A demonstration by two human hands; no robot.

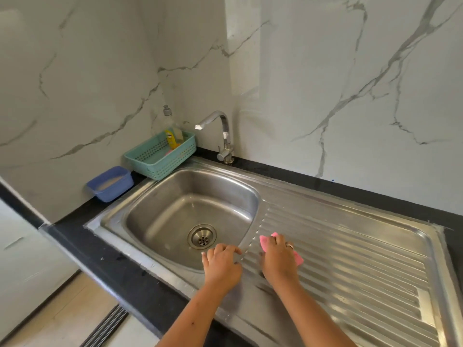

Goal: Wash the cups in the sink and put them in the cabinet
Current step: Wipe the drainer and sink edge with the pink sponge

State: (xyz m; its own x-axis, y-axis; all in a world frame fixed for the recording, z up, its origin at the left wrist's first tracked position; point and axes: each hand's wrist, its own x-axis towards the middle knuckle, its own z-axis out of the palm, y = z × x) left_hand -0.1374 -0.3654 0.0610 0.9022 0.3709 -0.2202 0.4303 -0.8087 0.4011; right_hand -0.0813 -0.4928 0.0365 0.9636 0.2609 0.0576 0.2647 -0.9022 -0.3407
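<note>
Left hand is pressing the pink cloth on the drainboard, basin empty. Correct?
No. The head view shows the right hand on the pink cloth on the drainboard; the left hand rests bare at the edge of the basin. The basin is empty.

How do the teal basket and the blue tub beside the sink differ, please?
The teal basket has perforated walls, while the blue tub has solid ones. The basket is larger and holds a soap bottle; the tub is smaller and holds something pale that I cannot identify. The basket sits nearer the tap, and the tub is farther left. Both are rectangular, open-topped plastic containers.
</note>
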